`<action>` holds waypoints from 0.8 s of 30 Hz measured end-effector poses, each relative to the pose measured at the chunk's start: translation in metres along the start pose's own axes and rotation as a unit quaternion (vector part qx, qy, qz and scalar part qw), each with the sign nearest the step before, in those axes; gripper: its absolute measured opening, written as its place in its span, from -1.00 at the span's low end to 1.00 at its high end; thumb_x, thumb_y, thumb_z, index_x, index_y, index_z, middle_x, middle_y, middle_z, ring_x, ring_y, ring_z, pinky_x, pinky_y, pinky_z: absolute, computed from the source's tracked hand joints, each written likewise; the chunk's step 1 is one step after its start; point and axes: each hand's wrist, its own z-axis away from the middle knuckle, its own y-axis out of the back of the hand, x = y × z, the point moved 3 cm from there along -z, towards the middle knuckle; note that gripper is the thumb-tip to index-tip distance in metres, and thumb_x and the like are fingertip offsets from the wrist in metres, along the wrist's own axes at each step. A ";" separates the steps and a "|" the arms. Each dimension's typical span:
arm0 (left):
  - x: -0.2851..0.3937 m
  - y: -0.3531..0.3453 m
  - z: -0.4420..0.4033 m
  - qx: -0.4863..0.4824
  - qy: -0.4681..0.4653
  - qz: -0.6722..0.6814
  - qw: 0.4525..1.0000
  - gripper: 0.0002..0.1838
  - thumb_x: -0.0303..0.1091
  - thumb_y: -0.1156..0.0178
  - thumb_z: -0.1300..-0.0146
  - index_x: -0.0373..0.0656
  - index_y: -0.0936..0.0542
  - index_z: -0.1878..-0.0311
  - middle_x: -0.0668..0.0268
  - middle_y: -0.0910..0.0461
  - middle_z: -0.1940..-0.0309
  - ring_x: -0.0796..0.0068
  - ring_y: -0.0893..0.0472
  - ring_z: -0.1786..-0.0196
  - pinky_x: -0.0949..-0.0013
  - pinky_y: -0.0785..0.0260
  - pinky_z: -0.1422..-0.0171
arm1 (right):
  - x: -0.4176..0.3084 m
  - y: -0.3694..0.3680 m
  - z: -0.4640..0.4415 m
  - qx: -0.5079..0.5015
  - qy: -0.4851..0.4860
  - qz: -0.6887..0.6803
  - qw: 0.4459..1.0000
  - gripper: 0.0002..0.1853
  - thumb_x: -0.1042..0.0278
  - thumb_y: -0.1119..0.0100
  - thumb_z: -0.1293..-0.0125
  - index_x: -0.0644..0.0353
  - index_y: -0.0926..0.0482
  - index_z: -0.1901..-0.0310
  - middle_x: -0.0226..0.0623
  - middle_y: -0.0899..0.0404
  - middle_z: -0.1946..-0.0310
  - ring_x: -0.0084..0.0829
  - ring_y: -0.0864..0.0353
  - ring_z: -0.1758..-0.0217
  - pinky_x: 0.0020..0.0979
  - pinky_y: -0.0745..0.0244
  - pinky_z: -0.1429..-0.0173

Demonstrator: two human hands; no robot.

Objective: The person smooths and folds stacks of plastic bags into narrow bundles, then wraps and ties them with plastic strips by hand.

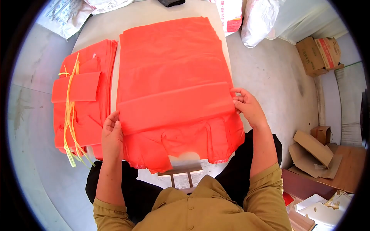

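Observation:
A large stack of red plastic bags (173, 57) lies flat on the pale table, with a folded band (175, 106) across it and handle loops towards me. My left hand (112, 131) is at the left end of this band, its fingertips pinched on the edge. At the right end, my right hand (246, 104) has thumb and forefinger closed on the band's edge. To the left lies a smaller red bag pile (83, 123), with a folded red piece (77, 87) and yellow strips (69, 111) on top.
The pale table (104, 25) has a dark object (172, 3) at its far edge. White sacks (65, 17) stand beyond it. Cardboard boxes (320, 56) are at the far right, and an opened carton (314, 154) lies at the lower right.

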 end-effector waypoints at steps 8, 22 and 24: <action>0.004 -0.003 0.001 0.003 0.014 -0.004 1.000 -0.61 -0.46 0.04 -0.66 -0.27 -0.43 -0.46 0.27 -0.50 -0.36 0.54 -0.52 -0.36 0.46 -0.39 -0.40 | -0.001 -0.006 -0.001 -0.032 -0.034 -0.007 0.999 -0.42 0.50 -0.08 -0.46 0.13 -0.36 -0.51 -0.44 -0.73 0.02 -0.67 -0.59 0.16 -0.55 -0.47 0.15; -0.002 -0.001 -0.002 0.002 0.006 0.005 1.000 -0.63 -0.40 0.02 -0.68 -0.25 -0.45 -0.44 0.31 -0.52 -0.31 0.59 -0.52 -0.30 0.49 -0.40 -0.36 | 0.011 -0.005 -0.011 -0.054 -0.019 -0.155 0.986 -0.37 0.46 -0.17 -0.51 0.16 -0.30 -0.57 -0.49 -0.74 0.14 -0.71 -0.58 0.29 -0.61 -0.47 0.27; -0.002 -0.001 -0.002 0.014 0.009 -0.011 1.000 -0.63 -0.40 0.02 -0.68 -0.26 -0.45 -0.44 0.30 -0.53 -0.31 0.58 -0.53 -0.30 0.49 -0.40 -0.38 | 0.009 -0.008 -0.009 -0.049 -0.019 -0.141 0.989 -0.36 0.42 -0.18 -0.52 0.19 -0.29 -0.58 -0.51 -0.72 0.16 -0.71 -0.56 0.28 -0.59 -0.46 0.25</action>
